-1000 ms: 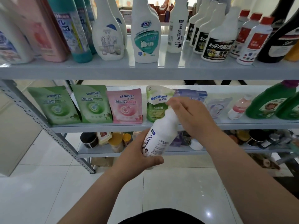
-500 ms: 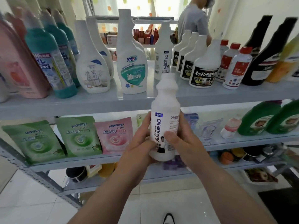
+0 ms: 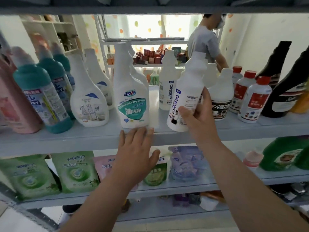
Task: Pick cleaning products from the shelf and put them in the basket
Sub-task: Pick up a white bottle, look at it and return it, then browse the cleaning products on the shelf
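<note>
My right hand (image 3: 199, 118) is shut on a white "Oil enemy" bottle (image 3: 187, 96). The bottle tilts slightly right, its base just above the grey shelf (image 3: 66, 138). A second identical "Oil enemy" bottle (image 3: 167, 86) stands behind it on the shelf. My left hand (image 3: 135, 151) is open, fingers spread, fingertips at the shelf's front edge just below a white spray bottle with a teal label (image 3: 130, 97). No basket is in view.
The shelf holds teal-capped bottles (image 3: 41, 97), a white bathroom cleaner (image 3: 88, 101), red-capped bottles (image 3: 254, 99) and black bottles (image 3: 284, 91). Green and pink refill pouches (image 3: 75, 171) stand on the lower shelf. A person in a grey shirt (image 3: 204, 44) stands behind the shelving.
My left hand let go of the bottle and moved to the shelf edge. My right hand alone carried the bottle up and right to the shelf. The view tilted upward.
</note>
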Motion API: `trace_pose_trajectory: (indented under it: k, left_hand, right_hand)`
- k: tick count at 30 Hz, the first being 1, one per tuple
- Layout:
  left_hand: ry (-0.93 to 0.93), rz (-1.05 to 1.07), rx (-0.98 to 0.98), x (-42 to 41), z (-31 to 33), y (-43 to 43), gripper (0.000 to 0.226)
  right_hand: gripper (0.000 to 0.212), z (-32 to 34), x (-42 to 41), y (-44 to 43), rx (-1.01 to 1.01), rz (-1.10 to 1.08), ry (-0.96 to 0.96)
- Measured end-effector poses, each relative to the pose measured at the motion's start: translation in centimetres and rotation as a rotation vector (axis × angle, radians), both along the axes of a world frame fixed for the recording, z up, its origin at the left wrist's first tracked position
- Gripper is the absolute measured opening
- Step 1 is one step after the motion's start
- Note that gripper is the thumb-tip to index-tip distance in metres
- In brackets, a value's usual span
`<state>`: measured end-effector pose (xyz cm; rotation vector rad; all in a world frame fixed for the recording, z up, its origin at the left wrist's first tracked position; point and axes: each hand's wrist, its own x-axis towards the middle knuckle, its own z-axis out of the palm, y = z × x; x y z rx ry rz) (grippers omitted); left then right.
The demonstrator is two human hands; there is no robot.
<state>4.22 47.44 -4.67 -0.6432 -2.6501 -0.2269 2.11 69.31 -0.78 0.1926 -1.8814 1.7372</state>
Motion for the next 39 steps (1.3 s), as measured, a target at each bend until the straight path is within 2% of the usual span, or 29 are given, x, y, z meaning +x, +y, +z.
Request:
trace_pose_trajectory:
  k: [4,10,17,20,24,28,31,36,39]
  left_hand:
    - [0.077,0.017,-0.063,-0.9,-2.1,0.2,0.071]
    - [0.217,0.004,-0.059,-2.1,-4.1,0.0,0.09]
    - [0.204,0.005,-0.043,-2.4,-4.3,0.1,0.095]
    - [0.176,0.013,-0.049,-2.1,-4.0,0.2,0.102]
    - [0.156,0.014,-0.031,-1.7,-3.7,0.3,0.105]
    - [0.168,0.018,-0.016,-1.9,-3.9,0.3,0.102]
    - [0.144,0.044,0.006,-1.5,-3.9,0.7,0.099]
    - [0.043,0.151,0.067,0.5,-3.0,3.1,0.088]
    - [0.038,0.166,0.07,1.8,-1.9,5.2,0.072]
  right_hand:
    - [0.086,-0.3,-2.3,0.0,0.075,-0.049,-0.029]
    - [0.086,-0.5,-3.7,-1.1,0.212,-0.107,-0.045]
    - [0.087,-0.7,-3.8,-2.3,0.414,-0.229,-0.072]
    - [0.085,-0.7,-2.9,-3.1,0.575,-0.33,-0.135]
    - [0.069,-2.3,0.0,-3.0,0.873,-0.447,-0.25]
    - [0.055,-5.4,4.4,-0.8,1.177,-0.431,-0.271]
    - [0.055,-5.8,6.9,1.6,1.21,-0.424,-0.278]
    - [0.049,-4.5,8.8,6.7,1.119,-0.46,-0.294]
    - [0.043,-3.9,9.1,10.2,1.098,-0.491,-0.28]
